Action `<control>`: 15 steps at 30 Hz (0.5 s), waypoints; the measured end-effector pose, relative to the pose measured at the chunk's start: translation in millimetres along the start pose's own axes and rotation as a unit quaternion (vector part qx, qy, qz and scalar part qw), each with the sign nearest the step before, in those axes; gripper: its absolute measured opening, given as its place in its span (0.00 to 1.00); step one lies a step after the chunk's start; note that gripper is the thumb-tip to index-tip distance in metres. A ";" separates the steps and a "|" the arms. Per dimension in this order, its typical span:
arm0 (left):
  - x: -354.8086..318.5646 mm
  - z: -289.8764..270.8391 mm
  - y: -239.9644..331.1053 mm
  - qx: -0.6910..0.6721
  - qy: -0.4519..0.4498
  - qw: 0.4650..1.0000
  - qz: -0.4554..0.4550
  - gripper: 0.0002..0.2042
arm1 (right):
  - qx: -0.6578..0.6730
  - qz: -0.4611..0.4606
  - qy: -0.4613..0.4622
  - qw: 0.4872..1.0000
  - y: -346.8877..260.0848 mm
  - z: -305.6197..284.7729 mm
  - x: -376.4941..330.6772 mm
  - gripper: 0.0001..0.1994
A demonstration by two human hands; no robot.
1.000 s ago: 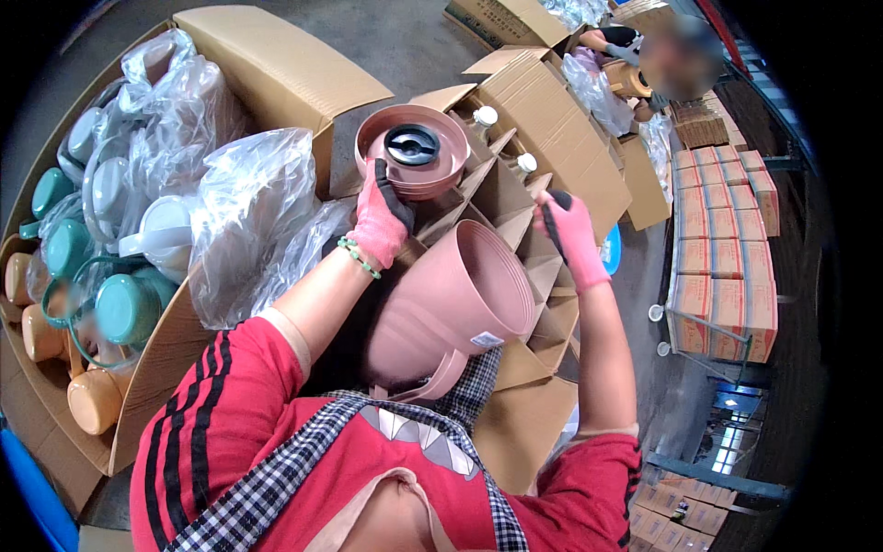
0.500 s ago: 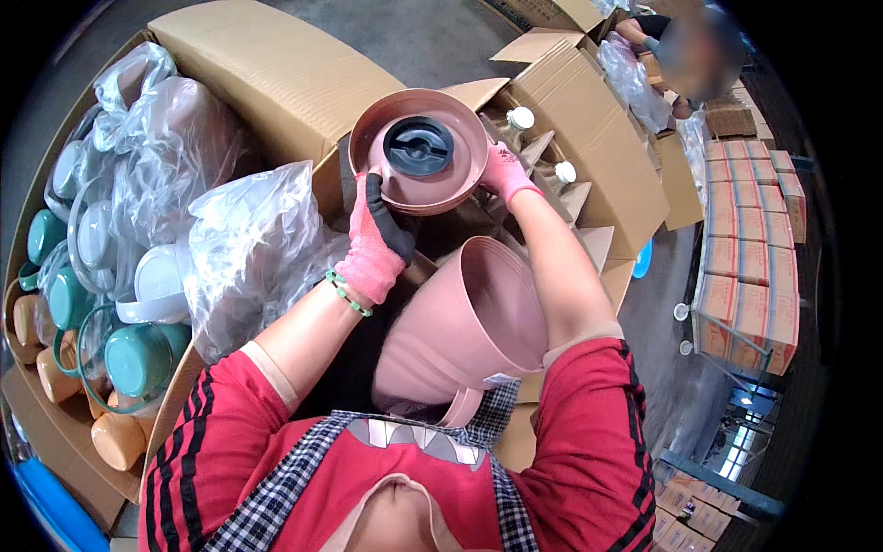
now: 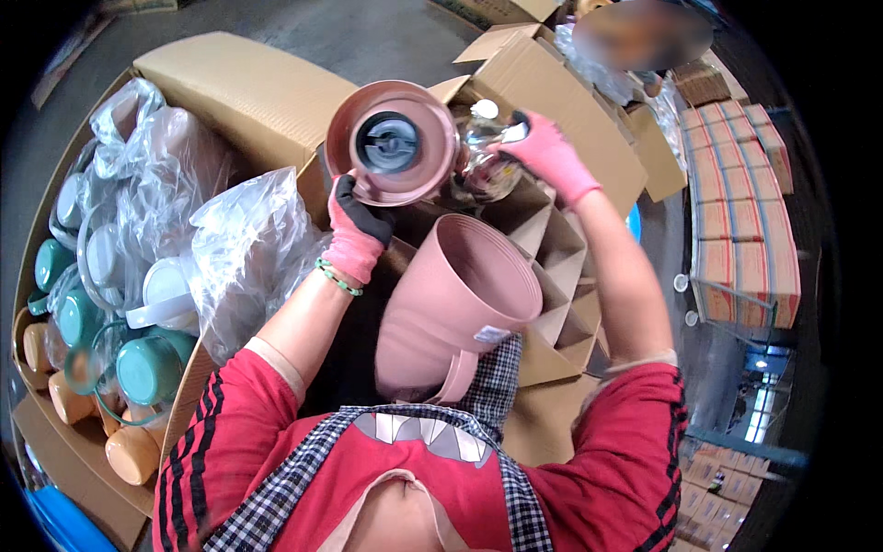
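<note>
Since 0.5 s ago our right hand (image 3: 550,155) left the pink lid's rim, now grips the glass liner (image 3: 485,166) beside it | head: left hand (image 3: 357,230) pinches pink lid (image 3: 394,143) at lower edge, raised over divided carton (image 3: 552,267) | pink jug (image 3: 455,308) tilted against our chest

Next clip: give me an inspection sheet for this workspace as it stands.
Surface: divided cardboard box, open.
Job's things: pink base; clear glass liner; pink jug shell tilted at the person's chest.
Clutter: plastic-bagged jugs, teal and orange, in a box on the left.
Hands: left hand grips the base; right hand holds the liner.
Cables: nothing seen.
Surroundings: stacked cartons on the right; concrete floor.
</note>
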State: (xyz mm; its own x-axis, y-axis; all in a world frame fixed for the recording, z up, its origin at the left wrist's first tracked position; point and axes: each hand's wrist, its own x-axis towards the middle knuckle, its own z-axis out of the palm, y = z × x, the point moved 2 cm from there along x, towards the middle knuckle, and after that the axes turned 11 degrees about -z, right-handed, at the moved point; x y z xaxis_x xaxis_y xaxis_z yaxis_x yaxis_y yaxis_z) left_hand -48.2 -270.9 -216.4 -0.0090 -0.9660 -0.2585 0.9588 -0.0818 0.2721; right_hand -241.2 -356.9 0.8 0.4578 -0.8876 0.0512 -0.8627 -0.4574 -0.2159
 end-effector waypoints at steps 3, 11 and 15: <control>-30.2 55.0 7.6 -0.080 0.002 0.993 -0.082 0.14 | 0.077 0.044 0.122 0.989 11.2 -74.6 -42.8 0.23; -61.7 95.6 -16.5 -0.046 -0.276 0.948 -0.152 0.17 | 0.450 0.165 0.352 0.804 47.0 -120.8 -230.8 0.15; -69.7 145.8 -26.1 0.165 -0.362 0.917 0.014 0.16 | 0.614 0.109 0.388 0.679 17.4 -44.2 -251.2 0.16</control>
State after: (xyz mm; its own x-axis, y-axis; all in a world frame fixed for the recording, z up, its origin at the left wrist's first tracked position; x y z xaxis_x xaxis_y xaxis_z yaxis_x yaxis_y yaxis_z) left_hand -114.0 -237.2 -70.3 -0.2867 -0.8685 0.4043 0.8244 -0.0087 0.5659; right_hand -380.7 -144.3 27.2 -0.3141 -0.9063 0.2827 0.1560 -0.3430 -0.9263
